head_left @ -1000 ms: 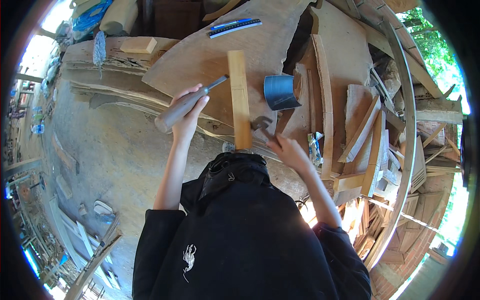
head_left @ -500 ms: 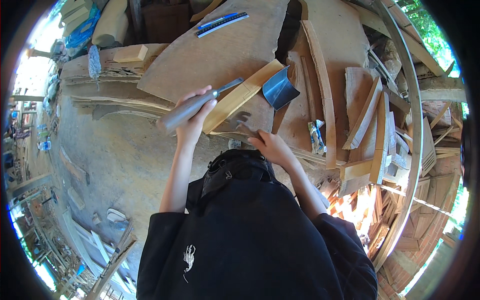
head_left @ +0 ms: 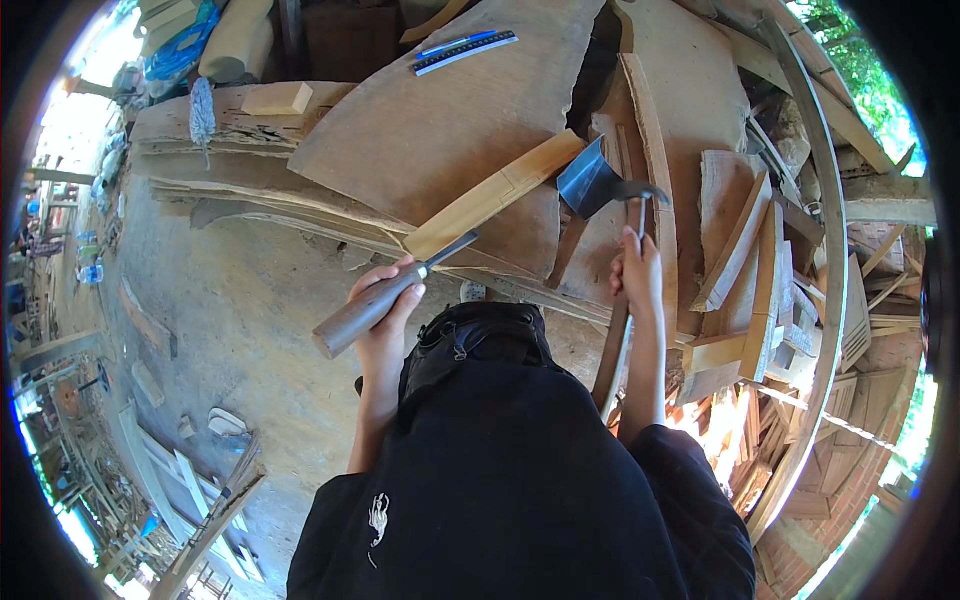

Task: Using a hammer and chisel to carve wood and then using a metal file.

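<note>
My left hand (head_left: pixel 383 310) grips a wooden-handled chisel (head_left: pixel 370 310); its steel blade angles up-right beside the lower end of a pale wooden strip (head_left: pixel 500 190). That strip lies diagonally on a large flat brown board (head_left: pixel 430 120). My right hand (head_left: pixel 637 275) is closed round the long handle of a hammer (head_left: pixel 640 192), whose dark head is up at the right, by a curved dark-blue piece (head_left: pixel 585 180) that lies right of the strip.
A ruler (head_left: pixel 465 55) and blue pen (head_left: pixel 450 45) lie at the top. Offcuts and planks (head_left: pixel 740 260) are piled rightward, beside a long curved beam (head_left: pixel 825 300). Stacked boards (head_left: pixel 220 170) edge the bench above a concrete floor (head_left: pixel 220 320). A black bag (head_left: pixel 470 335) is at my front.
The strip has swung from upright in the picture to a diagonal. My left hand with the chisel has moved lower. My right hand has shifted rightward, with the hammer head raised.
</note>
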Demonstrator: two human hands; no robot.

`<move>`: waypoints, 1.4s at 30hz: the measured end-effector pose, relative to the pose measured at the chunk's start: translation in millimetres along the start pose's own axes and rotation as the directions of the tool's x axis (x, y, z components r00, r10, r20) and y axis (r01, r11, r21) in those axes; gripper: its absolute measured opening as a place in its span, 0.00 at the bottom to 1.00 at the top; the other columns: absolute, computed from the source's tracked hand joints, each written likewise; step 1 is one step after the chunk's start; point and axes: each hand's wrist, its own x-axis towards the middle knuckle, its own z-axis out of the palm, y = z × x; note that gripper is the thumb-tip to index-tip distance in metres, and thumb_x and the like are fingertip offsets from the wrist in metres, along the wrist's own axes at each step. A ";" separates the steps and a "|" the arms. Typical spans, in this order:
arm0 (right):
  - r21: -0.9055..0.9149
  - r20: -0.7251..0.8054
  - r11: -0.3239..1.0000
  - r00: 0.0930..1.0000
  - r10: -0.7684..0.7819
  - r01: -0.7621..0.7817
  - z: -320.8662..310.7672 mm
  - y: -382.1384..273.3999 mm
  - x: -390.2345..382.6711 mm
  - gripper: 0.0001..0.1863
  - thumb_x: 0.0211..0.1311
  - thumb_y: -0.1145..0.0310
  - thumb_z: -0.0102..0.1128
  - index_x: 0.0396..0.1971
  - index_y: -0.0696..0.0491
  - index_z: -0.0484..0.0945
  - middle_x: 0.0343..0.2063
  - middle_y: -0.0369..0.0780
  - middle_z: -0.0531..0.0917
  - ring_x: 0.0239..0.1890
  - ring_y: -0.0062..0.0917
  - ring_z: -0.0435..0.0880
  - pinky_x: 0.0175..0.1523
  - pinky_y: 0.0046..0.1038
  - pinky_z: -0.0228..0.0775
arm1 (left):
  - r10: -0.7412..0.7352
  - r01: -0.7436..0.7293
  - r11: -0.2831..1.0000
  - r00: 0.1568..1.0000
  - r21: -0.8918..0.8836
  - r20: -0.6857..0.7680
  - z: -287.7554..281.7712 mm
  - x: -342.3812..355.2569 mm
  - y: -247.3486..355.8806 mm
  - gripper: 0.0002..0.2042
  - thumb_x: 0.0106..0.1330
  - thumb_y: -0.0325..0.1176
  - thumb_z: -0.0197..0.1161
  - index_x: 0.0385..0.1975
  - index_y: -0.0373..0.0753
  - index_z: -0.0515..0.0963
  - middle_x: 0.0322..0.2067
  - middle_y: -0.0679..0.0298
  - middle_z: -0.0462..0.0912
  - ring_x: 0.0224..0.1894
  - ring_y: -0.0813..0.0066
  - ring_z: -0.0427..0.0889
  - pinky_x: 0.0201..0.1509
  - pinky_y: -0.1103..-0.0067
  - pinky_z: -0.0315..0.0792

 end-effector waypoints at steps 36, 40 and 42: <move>-0.482 0.274 0.792 0.923 -0.269 0.374 38.4 -24.5 28.2 0.20 0.62 0.54 0.46 0.28 0.60 0.68 0.23 0.58 0.75 0.33 0.54 0.74 0.35 0.43 0.64 | -0.002 0.018 0.978 0.997 -0.207 0.078 40.2 36.0 -24.4 0.20 0.42 0.12 0.51 0.35 0.42 0.64 0.49 0.45 0.70 0.54 0.56 0.68 0.56 0.67 0.64; -0.471 0.300 0.795 0.917 -0.263 0.382 36.6 -28.1 30.1 0.21 0.61 0.52 0.45 0.28 0.60 0.68 0.24 0.59 0.75 0.33 0.56 0.74 0.37 0.48 0.63 | 0.001 0.024 0.977 0.993 -0.212 0.118 33.9 33.9 -27.6 0.21 0.44 0.12 0.50 0.38 0.44 0.64 0.51 0.42 0.66 0.58 0.53 0.64 0.60 0.61 0.60; -0.475 0.312 0.794 0.916 -0.252 0.380 34.7 -29.0 31.9 0.22 0.61 0.52 0.45 0.28 0.60 0.68 0.24 0.59 0.75 0.33 0.55 0.74 0.37 0.48 0.63 | -0.001 0.024 0.978 0.994 -0.207 0.113 34.5 33.1 -28.1 0.21 0.44 0.12 0.50 0.38 0.44 0.64 0.52 0.42 0.66 0.58 0.52 0.64 0.60 0.61 0.59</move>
